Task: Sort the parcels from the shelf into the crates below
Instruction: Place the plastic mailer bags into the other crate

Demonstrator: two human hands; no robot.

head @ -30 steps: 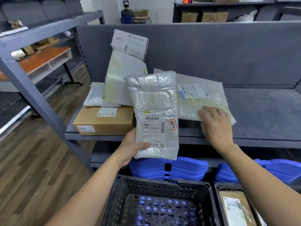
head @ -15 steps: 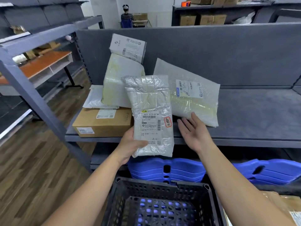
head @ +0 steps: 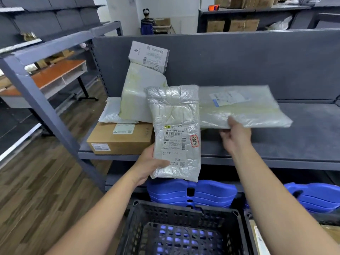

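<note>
Two crinkled plastic parcels are clamped in hand above the grey shelf: the left hand grips the upright silvery parcel, the right hand pinches the flat translucent mailer by its near edge. Below, the perforated black crate gapes open, and the shelf's right half lies bare.

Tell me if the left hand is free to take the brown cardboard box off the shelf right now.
Probably not: the left hand is gripping the silver parcel, and two white parcels rest on the cardboard box. The box's front looks unobstructed.
</note>
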